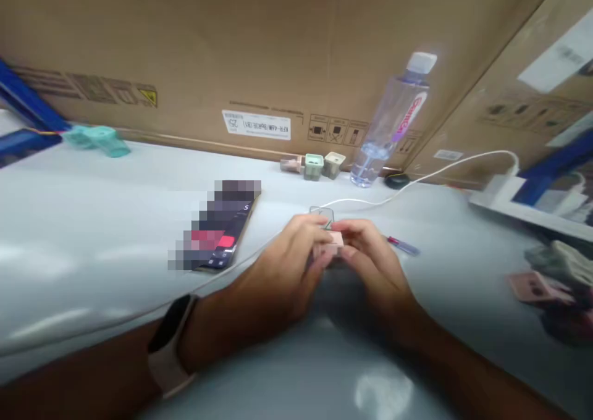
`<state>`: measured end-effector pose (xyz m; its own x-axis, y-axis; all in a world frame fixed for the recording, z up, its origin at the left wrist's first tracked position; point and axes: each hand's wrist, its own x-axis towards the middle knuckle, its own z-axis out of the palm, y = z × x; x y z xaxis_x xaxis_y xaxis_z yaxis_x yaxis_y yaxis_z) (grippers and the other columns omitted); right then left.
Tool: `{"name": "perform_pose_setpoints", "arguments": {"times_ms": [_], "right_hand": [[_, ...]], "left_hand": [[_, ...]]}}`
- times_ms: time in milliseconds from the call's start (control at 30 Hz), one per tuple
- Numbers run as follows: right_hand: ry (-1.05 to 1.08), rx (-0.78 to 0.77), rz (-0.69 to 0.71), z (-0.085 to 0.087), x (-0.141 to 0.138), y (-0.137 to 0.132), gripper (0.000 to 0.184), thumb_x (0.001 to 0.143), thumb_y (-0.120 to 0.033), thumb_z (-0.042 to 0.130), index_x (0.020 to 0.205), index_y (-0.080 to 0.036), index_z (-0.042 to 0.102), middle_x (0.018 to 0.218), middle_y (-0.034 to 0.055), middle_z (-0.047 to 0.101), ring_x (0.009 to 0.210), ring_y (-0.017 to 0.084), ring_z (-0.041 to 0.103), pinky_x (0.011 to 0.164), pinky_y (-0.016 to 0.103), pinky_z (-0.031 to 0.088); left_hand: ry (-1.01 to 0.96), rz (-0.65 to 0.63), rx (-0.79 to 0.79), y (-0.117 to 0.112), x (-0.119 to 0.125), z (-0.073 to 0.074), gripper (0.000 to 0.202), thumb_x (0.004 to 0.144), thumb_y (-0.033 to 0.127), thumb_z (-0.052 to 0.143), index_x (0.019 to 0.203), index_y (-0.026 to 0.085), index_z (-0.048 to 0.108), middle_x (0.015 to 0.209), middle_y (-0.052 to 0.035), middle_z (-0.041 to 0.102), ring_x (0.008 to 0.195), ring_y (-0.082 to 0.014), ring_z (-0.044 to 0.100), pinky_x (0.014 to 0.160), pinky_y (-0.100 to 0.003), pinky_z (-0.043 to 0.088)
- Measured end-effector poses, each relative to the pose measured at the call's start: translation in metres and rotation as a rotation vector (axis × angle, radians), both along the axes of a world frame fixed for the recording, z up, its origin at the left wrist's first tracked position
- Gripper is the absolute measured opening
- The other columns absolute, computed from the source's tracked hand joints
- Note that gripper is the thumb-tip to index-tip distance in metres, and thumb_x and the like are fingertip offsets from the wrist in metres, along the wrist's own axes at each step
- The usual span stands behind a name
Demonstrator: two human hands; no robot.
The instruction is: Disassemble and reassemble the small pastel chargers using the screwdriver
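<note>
- A large cardboard carton (185, 49) stood along the back of the table, with a white printed label (256, 125) and black handling symbols on its side.
- A clear plastic water bottle (389, 123) with a pink-lettered wrapper stood upright against the carton.
- Three small cube-shaped pieces stood in a row to its left: one pinkish (291, 163), one green (314, 166), one beige (334, 165).
- A smartphone (217, 225), its screen blurred out, lay on the pale table (92, 222).
- A white cable (417, 182) ran from a white power strip (495, 194).
- A slim marker (403, 246) lay nearby.
- A teal plastic piece (97, 141) lay at the far left.
</note>
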<state>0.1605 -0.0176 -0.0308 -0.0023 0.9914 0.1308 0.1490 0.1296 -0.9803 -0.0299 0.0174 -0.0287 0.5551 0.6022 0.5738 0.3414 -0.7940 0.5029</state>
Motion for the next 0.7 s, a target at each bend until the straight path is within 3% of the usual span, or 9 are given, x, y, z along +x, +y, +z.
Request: {"name": "perform_pose_setpoints", "arguments": {"times_ms": [133,300,433,567,700], "right_hand": [[0.060,-0.030,0.016,0.005,0.000,0.001,0.021,0.101,-0.034,0.063,0.120,-0.025,0.066,0.096,0.0008,0.071,0.084,0.018,0.066,0.080,0.034,0.054],[0.138,-0.111,0.134,0.010,-0.004,0.000,0.020,0.103,-0.033,0.061,0.118,-0.023,0.069,0.080,-0.0023,0.067,0.071,0.015,0.063,0.070,0.030,0.052],[0.202,-0.159,0.221,0.010,-0.007,-0.001,0.025,0.100,-0.036,0.066,0.120,-0.021,0.067,0.080,-0.0020,0.068,0.071,0.014,0.064,0.070,0.029,0.052],[0.195,-0.211,0.197,0.011,-0.007,0.000,0.028,0.098,-0.037,0.071,0.118,-0.019,0.067,0.077,-0.0025,0.067,0.070,0.013,0.063,0.069,0.028,0.052],[0.197,-0.197,0.215,0.012,-0.007,0.001,0.023,0.099,-0.038,0.069,0.113,-0.019,0.067,0.077,-0.0028,0.066,0.069,0.013,0.063,0.069,0.027,0.052]], "left_hand": [[-0.060,-0.030,-0.049,-0.001,-0.001,0.000,0.022,0.108,0.010,0.053,0.128,0.020,0.052,0.134,-0.0107,0.063,0.134,-0.0179,0.061,0.116,-0.030,0.049],[-0.056,-0.027,-0.063,0.001,-0.002,0.006,0.017,0.108,0.015,0.054,0.124,0.019,0.054,0.126,-0.0097,0.063,0.124,-0.0197,0.063,0.110,-0.032,0.050],[0.002,-0.007,-0.143,0.006,-0.004,0.008,0.013,0.110,0.026,0.051,0.118,0.018,0.059,0.113,-0.0075,0.065,0.107,-0.0204,0.067,0.098,-0.032,0.053],[0.120,0.044,-0.229,0.009,-0.007,0.007,0.021,0.112,0.037,0.048,0.122,0.020,0.056,0.104,-0.0044,0.072,0.090,-0.0200,0.072,0.079,-0.030,0.053],[0.260,0.103,-0.239,0.010,-0.008,0.007,0.033,0.113,0.047,0.040,0.103,0.020,0.056,0.086,-0.0041,0.072,0.071,-0.0212,0.069,0.063,-0.030,0.046]]}}
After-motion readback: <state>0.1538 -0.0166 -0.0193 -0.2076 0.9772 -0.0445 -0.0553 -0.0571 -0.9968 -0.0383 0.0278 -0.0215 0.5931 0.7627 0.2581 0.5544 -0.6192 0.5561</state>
